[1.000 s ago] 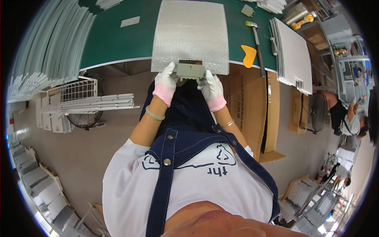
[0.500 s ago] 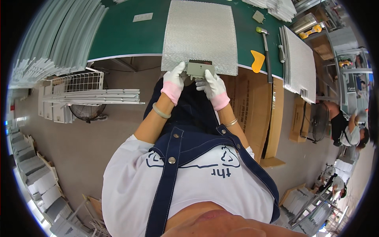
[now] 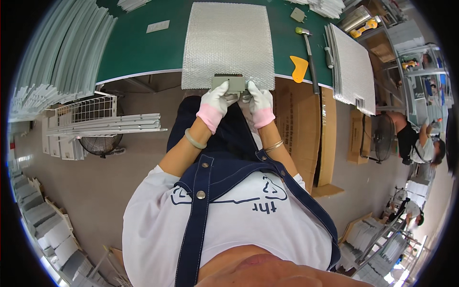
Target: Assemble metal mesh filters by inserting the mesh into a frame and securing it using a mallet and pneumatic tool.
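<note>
A silvery honeycomb mesh panel [image 3: 227,43] lies on the green table, its near edge jutting past the table's front. In that edge is a notch, where a small grey-green plastic fitting [image 3: 234,85] with stubby prongs sits at the opening; whether it is seated cannot be told. My left hand [image 3: 214,101], in a white glove with a pink cuff, pinches the fitting's left part, thumb on top. My right hand [image 3: 260,101], gloved alike, is closed at the fitting's right end, thumb by the panel edge. Its fingertips are partly hidden beneath.
On the table to the right lie a yellow scraper [image 3: 299,69], a hammer [image 3: 310,57], a screwdriver [image 3: 329,57], another grey-green fitting [image 3: 298,15] and stacked mesh panels [image 3: 353,67]. White frame strips [image 3: 62,43] pile up at left. A cardboard box [image 3: 303,129] stands below the table.
My left thumb has come onto the top of the fitting. The right thumb has slid off its top to the right end. The whole view has shifted slightly.
</note>
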